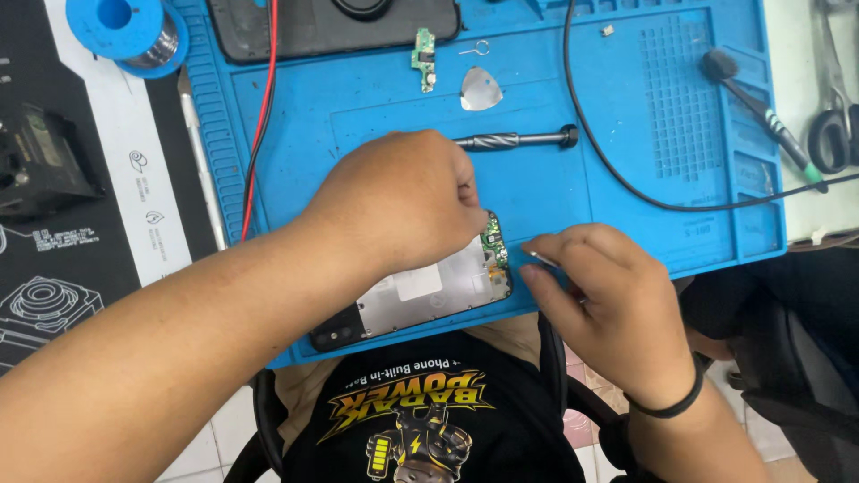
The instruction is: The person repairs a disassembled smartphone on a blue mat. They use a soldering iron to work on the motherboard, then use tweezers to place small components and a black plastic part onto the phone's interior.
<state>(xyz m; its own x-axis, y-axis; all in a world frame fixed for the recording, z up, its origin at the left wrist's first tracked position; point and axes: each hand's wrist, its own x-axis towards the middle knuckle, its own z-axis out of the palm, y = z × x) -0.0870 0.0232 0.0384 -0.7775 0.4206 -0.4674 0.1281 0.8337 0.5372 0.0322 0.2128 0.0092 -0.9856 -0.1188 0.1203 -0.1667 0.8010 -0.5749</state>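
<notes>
An opened phone (420, 295) lies on the blue work mat (376, 125) near its front edge, its silver inner shield and a green circuit board (495, 243) showing. My left hand (403, 201) rests over the phone's upper part, fingers curled and pressing at the board. To the right of the phone, my right hand (608, 295) pinches thin metal tweezers (540, 258), their tip pointing toward the board. A black band circles my right wrist.
On the mat lie a dark screwdriver (514, 139), a silver triangular pick (480, 89), a small green board (423, 58) and a black cable (617, 174). A solder spool (130, 31) stands at top left. A brush (761, 112) and scissors (837, 107) lie at right.
</notes>
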